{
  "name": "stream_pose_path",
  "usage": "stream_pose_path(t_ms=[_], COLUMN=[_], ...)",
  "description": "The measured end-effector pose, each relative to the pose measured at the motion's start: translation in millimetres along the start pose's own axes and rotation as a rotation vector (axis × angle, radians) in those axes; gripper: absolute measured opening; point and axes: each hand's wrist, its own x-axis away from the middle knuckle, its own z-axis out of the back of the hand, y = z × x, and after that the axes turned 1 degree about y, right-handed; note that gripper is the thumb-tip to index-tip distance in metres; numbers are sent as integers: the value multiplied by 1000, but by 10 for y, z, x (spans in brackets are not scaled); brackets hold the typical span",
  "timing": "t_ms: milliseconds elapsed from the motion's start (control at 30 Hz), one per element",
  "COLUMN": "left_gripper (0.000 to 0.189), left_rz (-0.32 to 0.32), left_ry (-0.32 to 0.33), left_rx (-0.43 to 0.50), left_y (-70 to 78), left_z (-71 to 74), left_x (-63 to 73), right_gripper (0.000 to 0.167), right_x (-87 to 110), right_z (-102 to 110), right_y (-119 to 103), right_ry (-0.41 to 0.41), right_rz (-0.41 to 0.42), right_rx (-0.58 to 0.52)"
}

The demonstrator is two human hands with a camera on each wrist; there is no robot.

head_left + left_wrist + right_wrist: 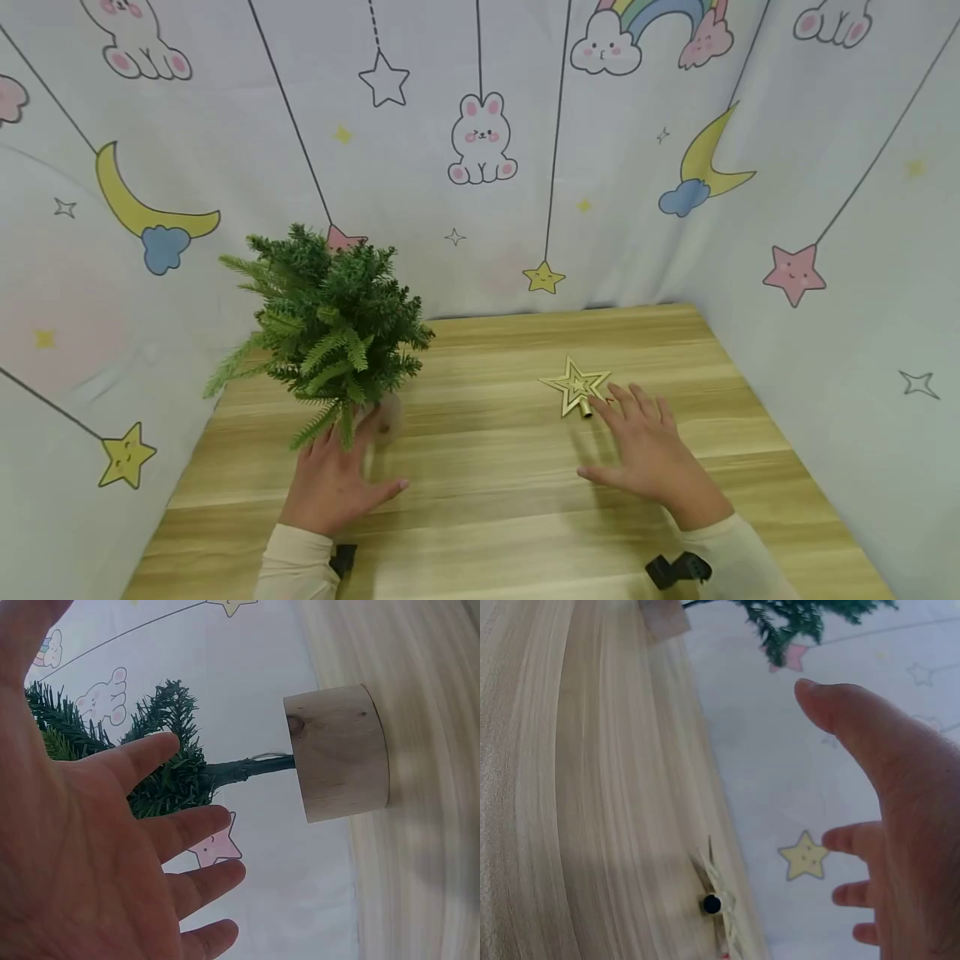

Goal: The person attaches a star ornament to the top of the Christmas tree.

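Note:
A small artificial Christmas tree [337, 317] stands upright on the left of the table. Its round wooden base [341, 754] and thin green trunk [240, 771] show in the left wrist view. My left hand [333, 479] is in front of the tree with fingers spread, some fingertips hidden under the lower branches; it holds nothing. A gold star tree topper [576, 387] with a short tube lies on the right of the table. Above and just beside it, my right hand [648, 450] is spread too, gripping nothing; whether a fingertip touches the star I cannot tell.
The wood-grain table [480, 508] ends at a white curtain [420, 192] printed with rabbits, moons and stars, which hangs behind it and along both sides. Dark wrist straps [678, 570] sit at both cream sleeves.

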Motion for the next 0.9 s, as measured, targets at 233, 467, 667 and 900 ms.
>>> stream_pose_path(t_ms=[233,467,667,900], left_gripper=[101,42,33,41], left_rz=[0,131,327,390], left_ry=[45,209,420,421], left_rx=[47,314,423,666], left_y=[-16,-98,-165,-134], left_z=[4,-88,-322,-485], left_x=[-14,-17,-165,-259], right_gripper=[98,55,32,16], right_x=[-16,-36,-141,-205], right_z=[0,-66,-325,-657], right_y=[18,60,161,332], right_ry=[4,70,199,411], right_rz=[2,-80,-231,-321], right_rx=[15,-153,-349,-474])
